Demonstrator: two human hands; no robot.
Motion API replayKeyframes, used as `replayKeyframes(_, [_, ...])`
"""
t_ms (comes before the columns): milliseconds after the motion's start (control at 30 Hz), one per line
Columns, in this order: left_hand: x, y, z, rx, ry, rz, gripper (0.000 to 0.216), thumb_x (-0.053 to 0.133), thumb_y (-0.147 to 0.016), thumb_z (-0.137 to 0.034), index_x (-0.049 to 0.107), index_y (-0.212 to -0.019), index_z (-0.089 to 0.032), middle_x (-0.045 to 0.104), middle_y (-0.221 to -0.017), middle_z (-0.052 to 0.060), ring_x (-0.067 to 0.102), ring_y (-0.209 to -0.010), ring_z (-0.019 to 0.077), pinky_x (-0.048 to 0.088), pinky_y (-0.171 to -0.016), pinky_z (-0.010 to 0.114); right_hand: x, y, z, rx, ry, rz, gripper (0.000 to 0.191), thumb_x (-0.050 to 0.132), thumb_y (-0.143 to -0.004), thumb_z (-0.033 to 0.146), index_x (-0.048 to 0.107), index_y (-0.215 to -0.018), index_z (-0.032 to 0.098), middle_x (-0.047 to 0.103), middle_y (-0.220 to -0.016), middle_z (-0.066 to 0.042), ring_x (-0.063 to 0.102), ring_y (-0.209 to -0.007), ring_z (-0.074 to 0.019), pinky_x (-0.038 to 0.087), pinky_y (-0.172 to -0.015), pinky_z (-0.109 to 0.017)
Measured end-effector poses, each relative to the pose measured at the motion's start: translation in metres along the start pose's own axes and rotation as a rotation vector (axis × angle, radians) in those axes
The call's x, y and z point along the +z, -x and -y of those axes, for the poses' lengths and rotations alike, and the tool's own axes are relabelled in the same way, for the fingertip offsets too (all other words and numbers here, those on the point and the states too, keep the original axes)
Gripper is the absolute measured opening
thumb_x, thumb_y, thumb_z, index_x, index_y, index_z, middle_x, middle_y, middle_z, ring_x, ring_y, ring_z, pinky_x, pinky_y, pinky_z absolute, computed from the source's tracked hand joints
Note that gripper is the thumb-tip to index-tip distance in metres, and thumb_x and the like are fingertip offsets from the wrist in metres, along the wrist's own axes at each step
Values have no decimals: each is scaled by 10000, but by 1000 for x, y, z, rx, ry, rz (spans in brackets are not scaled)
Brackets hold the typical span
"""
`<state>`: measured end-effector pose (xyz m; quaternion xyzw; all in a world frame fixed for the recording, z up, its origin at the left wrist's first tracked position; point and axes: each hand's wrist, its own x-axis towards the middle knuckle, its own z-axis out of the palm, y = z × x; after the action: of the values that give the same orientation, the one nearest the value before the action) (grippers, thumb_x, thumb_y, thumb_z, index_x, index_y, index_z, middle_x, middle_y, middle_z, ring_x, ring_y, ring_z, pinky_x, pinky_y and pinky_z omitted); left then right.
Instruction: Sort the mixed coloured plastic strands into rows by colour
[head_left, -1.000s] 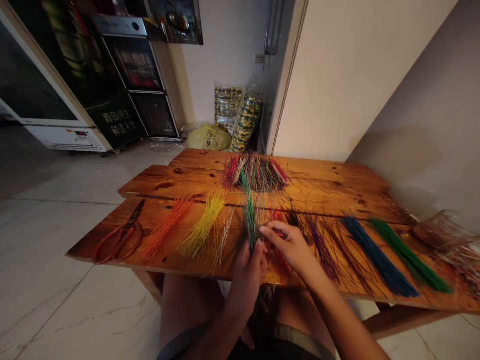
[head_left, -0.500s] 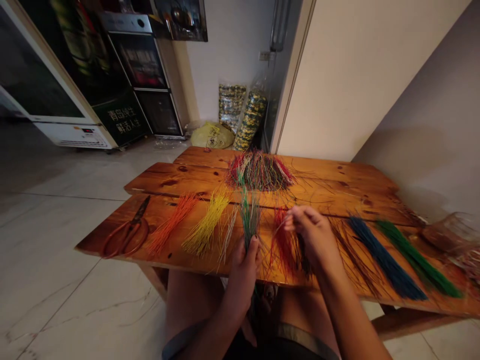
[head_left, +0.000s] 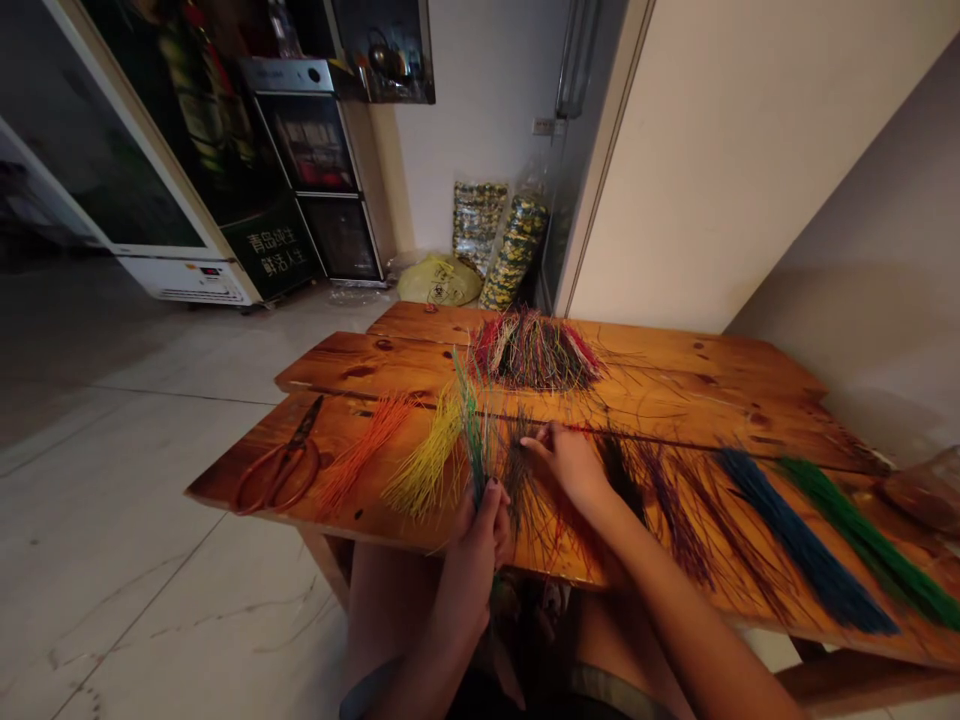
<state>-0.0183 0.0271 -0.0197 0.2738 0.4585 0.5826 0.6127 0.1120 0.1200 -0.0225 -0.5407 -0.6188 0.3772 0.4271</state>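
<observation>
My left hand (head_left: 478, 535) is closed around an upright bundle of thin green and greyish strands (head_left: 472, 435), whose tips fan out above the fist. To its right, my right hand (head_left: 574, 468) reaches across the table with thumb and forefinger pinched at the upper part of a pile of dark grey strands (head_left: 527, 505). Whatever the pinch holds is too fine to make out. Beneath the right wrist lie red strands (head_left: 559, 535), partly covered by the arm. Yellow strands (head_left: 426, 460) lie just left of the held bundle.
Orange strands (head_left: 366, 455) and scissors (head_left: 279, 475) lie leftward on the wooden table (head_left: 352, 350). Black (head_left: 622, 470), purple (head_left: 679, 525), brown (head_left: 742, 535), blue (head_left: 810, 545) and green strands (head_left: 862, 525) line the right. A mixed multicoloured heap (head_left: 536, 352) sits at the back.
My right hand has moved left, from over the red strands to the grey ones. The left hand keeps its hold, and the bundle leans slightly more left. The camera view has shifted.
</observation>
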Motion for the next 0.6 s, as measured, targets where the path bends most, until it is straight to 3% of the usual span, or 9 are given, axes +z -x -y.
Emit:
replayKeyframes(67, [1, 1, 2, 2, -11, 18, 435, 601, -648, -602, 448, -683, -196, 269, -402, -127, 205, -307, 32, 171, -312, 164, -3, 8, 8, -44, 32, -38, 243, 637, -736, 411, 546, -648, 205, 561, -615, 3, 533, -584, -145, 402, -591, -251])
replayKeyframes(200, [3, 1, 9, -17, -23, 70, 402, 588, -688, -573, 455, -716, -195, 273, -431, -126, 191, -319, 30, 158, -317, 159, 1, 36, 30, -103, -3, 42, 234, 554, -802, 440, 590, -774, 210, 610, -691, 4, 572, -635, -146, 420, -589, -238])
replayKeyframes(400, [9, 4, 10, -41, -14, 103, 402, 579, -702, -575, 438, -710, -199, 253, -417, -127, 148, -331, 31, 135, -315, 156, 10, 63, 43, -10, -440, 48, 235, 580, -799, 405, 561, -698, 193, 574, -611, 22, 546, -543, -114, 441, -538, -230])
replayKeyframes(600, [17, 13, 7, -62, -33, 56, 406, 593, -695, -575, 486, -805, -199, 251, -482, -113, 173, -372, 35, 159, -344, 154, 6, 70, 42, 12, -481, -30, 221, 574, -804, 400, 610, -725, 196, 611, -663, -2, 573, -597, -130, 470, -563, -240])
